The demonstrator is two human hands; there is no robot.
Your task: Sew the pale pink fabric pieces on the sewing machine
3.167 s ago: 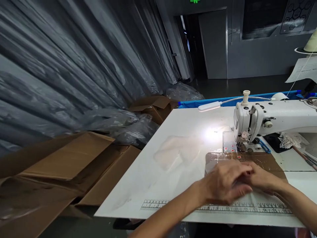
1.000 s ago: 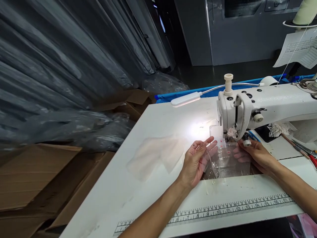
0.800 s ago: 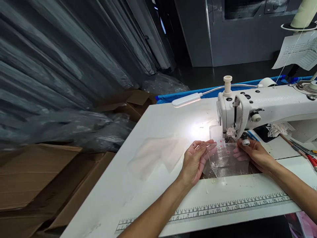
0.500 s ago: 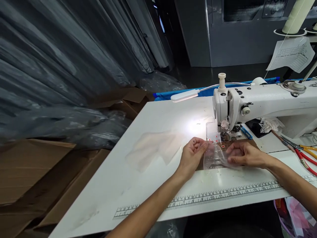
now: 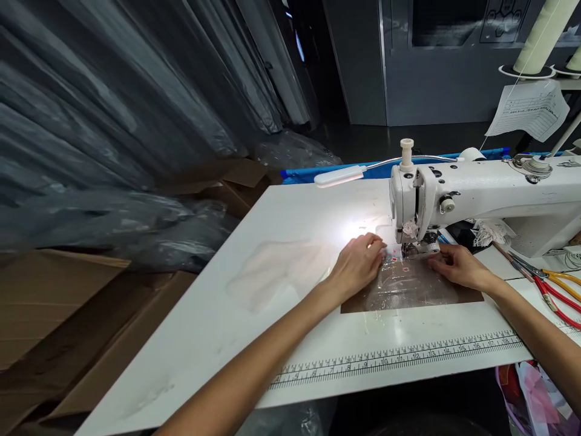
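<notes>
A thin see-through piece of fabric lies flat over a brown plate in front of the needle of the white sewing machine. My left hand is at its far left corner, beside the presser foot, with fingers and thumb closed on the edge. At the far right edge, my right hand pinches the fabric with curled fingers, close to the foot. Small red marks show through the sheet near the needle. Another sheer pale piece lies on the table to the left.
A printed ruler strip runs along the front edge of the white table. Scissors with red handles lie at the right. A lamp lights the needle area. Cardboard boxes stand at the left.
Both hands have moved forward toward the presser foot. The fabric, lifted and bunched between them before, now lies spread flat over the brown plate, more of which shows.
</notes>
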